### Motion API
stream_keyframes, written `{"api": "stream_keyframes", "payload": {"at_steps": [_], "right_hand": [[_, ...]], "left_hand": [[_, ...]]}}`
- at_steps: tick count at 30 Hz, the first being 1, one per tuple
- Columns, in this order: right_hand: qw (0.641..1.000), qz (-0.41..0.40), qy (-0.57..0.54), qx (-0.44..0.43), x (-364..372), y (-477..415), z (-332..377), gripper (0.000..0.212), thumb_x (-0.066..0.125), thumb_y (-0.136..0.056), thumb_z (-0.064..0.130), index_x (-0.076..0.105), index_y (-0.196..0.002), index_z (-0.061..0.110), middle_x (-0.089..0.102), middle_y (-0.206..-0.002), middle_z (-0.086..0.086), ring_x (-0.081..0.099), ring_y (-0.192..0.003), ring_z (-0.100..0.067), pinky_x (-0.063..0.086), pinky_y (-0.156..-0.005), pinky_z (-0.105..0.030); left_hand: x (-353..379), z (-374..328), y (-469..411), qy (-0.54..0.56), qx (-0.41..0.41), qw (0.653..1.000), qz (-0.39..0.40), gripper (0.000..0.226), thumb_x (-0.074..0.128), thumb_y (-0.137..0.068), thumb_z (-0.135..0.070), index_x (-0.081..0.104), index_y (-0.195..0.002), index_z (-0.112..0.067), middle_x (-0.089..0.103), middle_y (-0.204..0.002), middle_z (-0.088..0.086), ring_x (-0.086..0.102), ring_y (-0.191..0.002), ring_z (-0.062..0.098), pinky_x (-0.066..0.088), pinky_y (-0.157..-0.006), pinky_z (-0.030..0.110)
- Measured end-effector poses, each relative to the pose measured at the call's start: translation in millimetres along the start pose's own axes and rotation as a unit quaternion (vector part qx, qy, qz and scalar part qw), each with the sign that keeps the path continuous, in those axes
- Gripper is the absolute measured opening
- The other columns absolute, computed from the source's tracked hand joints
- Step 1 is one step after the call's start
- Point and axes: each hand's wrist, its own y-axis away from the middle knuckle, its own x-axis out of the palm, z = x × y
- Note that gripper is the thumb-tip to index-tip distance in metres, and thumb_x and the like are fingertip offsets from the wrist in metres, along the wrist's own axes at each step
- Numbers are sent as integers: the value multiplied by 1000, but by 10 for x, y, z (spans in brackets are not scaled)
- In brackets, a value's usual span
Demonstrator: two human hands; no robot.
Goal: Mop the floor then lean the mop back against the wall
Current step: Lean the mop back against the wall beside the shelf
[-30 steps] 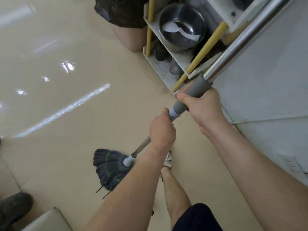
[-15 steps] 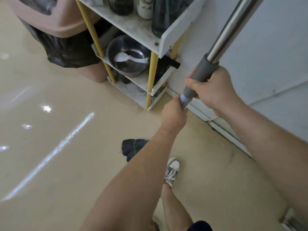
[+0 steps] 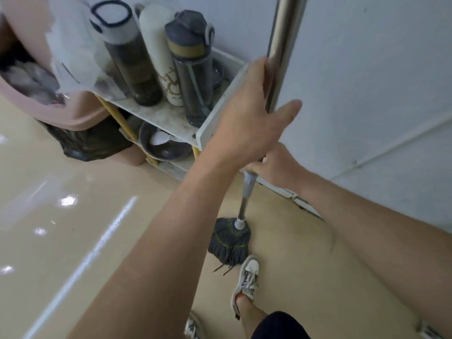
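Glossy beige floor (image 3: 73, 216) fills the left and bottom of the frame and meets a white wall (image 3: 367, 69) on the right. The mop (image 3: 242, 206) stands almost upright at centre, close to that wall. Its mop head (image 3: 230, 238) sits on the floor just above a grey-and-white shoe (image 3: 247, 277), and its steel pole (image 3: 285, 33) runs out of the top edge. Whether the pole touches the wall cannot be told.

The left hand (image 3: 247, 118) lies against the pole at centre frame, its fingers nearly straight along the metal and the thumb spread wide to the right; it steadies the pole and does not clamp it. Below it, the right hand (image 3: 278, 167) is curled around the pole just above the grey ribbed sleeve (image 3: 249, 184).

To the left of the pole, a white rack (image 3: 220, 106) carries three bottles (image 3: 193, 69), with a pink bin (image 3: 73, 113) at the left edge.

The pole looks stiff, smooth and probably slippery on bare metal, so the ribbed sleeve is likely the surer place to hold it. The stringy head looks soft and would be heavier if wet; on this shiny floor it could slide out once the mop leans. Setting the head firmly near the wall base seems wise before letting go.
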Motion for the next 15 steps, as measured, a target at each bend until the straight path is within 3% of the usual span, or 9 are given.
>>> {"api": "stream_keyframes", "payload": {"at_steps": [2,5,9,12,15], "right_hand": [[999,-2,32,9,28,-63,24,31,67,-80,15,44,-64,27,47,-60,12,48,-52,-3,36,-58,-18],[996,-31,77,19,-42,-197,224,31,62,-84,21,36,-69,28,43,-63,12,42,-57,-9,33,-58,-24],[983,-127,125,34,-320,-366,689,14,45,-92,14,43,-78,16,47,-63,8,45,-53,-8,33,-49,-23],[978,-91,177,54,-432,-427,886,18,41,-95,10,42,-77,12,48,-68,4,43,-57,-11,30,-49,-20],[986,-83,128,66,-574,-536,1091,24,43,-93,8,42,-69,15,48,-64,7,45,-55,-7,29,-46,-16]], "left_hand": [[-11,-116,-182,-55,0,997,-48,20,62,-93,-18,49,-107,-11,64,-99,7,60,-89,21,47,-78,31],[-49,-84,-384,-76,-29,995,-62,22,63,-93,-19,42,-97,-16,59,-83,-3,59,-84,23,47,-74,36],[-106,-134,-597,-106,-35,993,-27,26,65,-92,-22,50,-110,-11,66,-98,3,62,-95,27,49,-82,38],[-204,-180,-693,-119,-41,992,-3,28,65,-92,-22,50,-113,-11,67,-103,5,63,-98,27,48,-81,36],[-406,-295,-923,-130,-29,991,1,26,67,-90,-19,45,-102,-15,62,-93,-2,57,-87,21,40,-73,31]]}}
